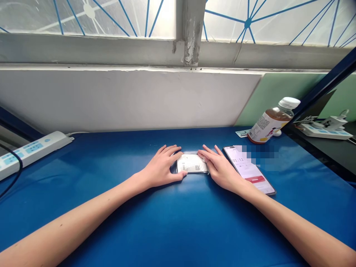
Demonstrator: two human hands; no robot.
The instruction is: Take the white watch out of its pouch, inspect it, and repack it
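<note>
One white packet (192, 163) between left hand (164, 167) and right hand (221, 168)

The packet lies flat on the blue bench (167, 230), near the middle of its width and well in from the far edge. At the packet's left end, the left hand's thumb and index finger stand apart, by its near and far edges; whether they press on it I cannot tell. The right hand's fingers rest at the right end, its thumb hidden, so its grip cannot be told either. Just beside the right hand lies a phone (246, 168) reading 00:12. A capped bottle (269, 124) stands near the bench's far right corner, a small label (241, 133) beside its base. Toward the far left corner lies a white power strip (36, 150).
</note>
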